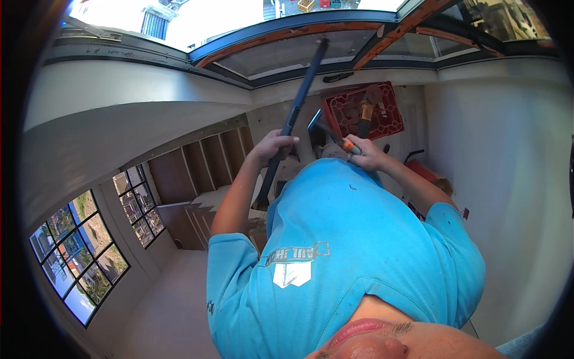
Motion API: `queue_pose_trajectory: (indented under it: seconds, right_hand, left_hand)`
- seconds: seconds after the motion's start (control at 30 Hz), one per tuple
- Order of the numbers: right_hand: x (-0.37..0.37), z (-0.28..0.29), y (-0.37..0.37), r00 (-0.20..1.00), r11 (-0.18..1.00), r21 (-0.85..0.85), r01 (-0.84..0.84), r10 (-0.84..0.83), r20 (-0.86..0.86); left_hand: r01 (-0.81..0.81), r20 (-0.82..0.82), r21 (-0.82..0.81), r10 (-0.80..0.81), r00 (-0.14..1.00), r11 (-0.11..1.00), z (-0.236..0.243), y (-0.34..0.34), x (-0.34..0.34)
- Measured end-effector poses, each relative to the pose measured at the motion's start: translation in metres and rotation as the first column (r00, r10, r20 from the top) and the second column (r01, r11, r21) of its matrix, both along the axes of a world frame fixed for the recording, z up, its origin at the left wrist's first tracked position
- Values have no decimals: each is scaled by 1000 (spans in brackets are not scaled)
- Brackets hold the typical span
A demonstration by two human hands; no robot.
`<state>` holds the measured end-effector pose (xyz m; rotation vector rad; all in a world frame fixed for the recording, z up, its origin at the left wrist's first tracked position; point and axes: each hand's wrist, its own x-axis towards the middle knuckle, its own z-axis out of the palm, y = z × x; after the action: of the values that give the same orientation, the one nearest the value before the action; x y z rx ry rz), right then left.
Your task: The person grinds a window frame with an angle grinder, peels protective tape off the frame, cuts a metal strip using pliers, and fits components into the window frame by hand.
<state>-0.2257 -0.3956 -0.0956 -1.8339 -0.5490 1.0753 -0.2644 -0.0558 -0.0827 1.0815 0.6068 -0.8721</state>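
My left hand [275,146] is wrapped around a long, straight dark metal bar [305,90]. The bar slants up toward the window frame and also runs down below the hand. Closer to my body, my right hand [366,154] is closed on an orange-and-black handled tool [349,145]. The working end of this tool cannot be told clearly. Just beyond the right hand, a yellow-and-black angle grinder [366,113] lies on a red plastic crate [391,116]. A shiny, thin-edged dark object [315,118] shows between the two hands.
Ahead stands a dark window frame [263,33] with orange strips, above a white ledge [149,84]. A small dark tool [338,77] lies on that ledge. White wall [502,179] rises at the right. Wooden stair treads [209,158] and gridded windows [84,251] are at the left.
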Motion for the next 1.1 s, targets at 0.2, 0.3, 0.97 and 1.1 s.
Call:
queue_pose_trajectory:
  seconds: [0.2, 0.3, 0.97, 1.1]
  right_hand:
    - [5, -25, -7, 993, 984, -152, 94, -104, -54]
    - [12, -19, 3, 994, 955, -290, -57, 28, -104]
    - [30, 31, 51, 990, 963, -232, -136, 125, -64]
    - [29, 31, 48, 991, 966, -224, -127, 116, -62]
  left_hand:
    - [5, 55, -80, -1, 999, 997, 6, 9, -11]
    - [11, 60, -125, -4, 998, 992, 6, 8, -11]
    - [89, 292, 641, -349, 890, 763, 7, -9, -14]
    - [89, 231, 783, -421, 877, 616, 14, -14, -10]
